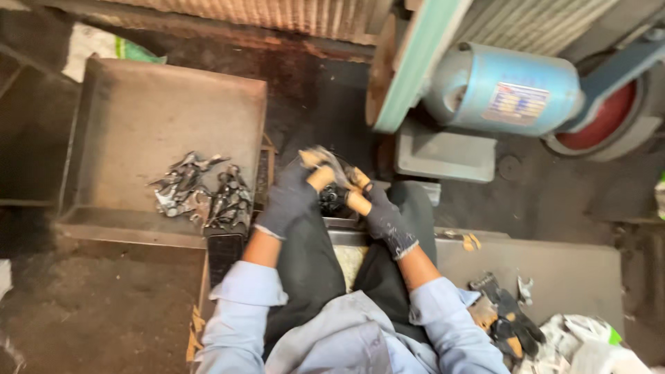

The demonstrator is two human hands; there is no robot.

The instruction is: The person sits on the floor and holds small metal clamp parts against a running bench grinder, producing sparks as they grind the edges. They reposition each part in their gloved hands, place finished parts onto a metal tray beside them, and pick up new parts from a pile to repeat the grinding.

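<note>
Sleeves of pale blue cloth sat closest under my eyes, pushed up at the forearms so the cuffs stayed off the dirty work. Both hands wore dark gloves with worn orange fingertips. My left hand was curled shut around one end of a small grey metal piece, and my right hand gripped it from the other side, fingers pressed together, so the piece was pinned between the two hands above my lap, just ahead of my knees. I held it with both because it was thin and awkward; one hand steadied while the other took the load. What lay under it, a dark round part, I could not make out clearly. To my left a shallow metal tray sat within easy reach, with a heap of like pieces gathered at its near edge, close enough to take or drop without leaning. At my right, on a grey tabletop, lay a spare pair of gloves beside crumpled white wrapping. Ahead stood a blue motor next to a red wheel, well apart from my hands.
</note>
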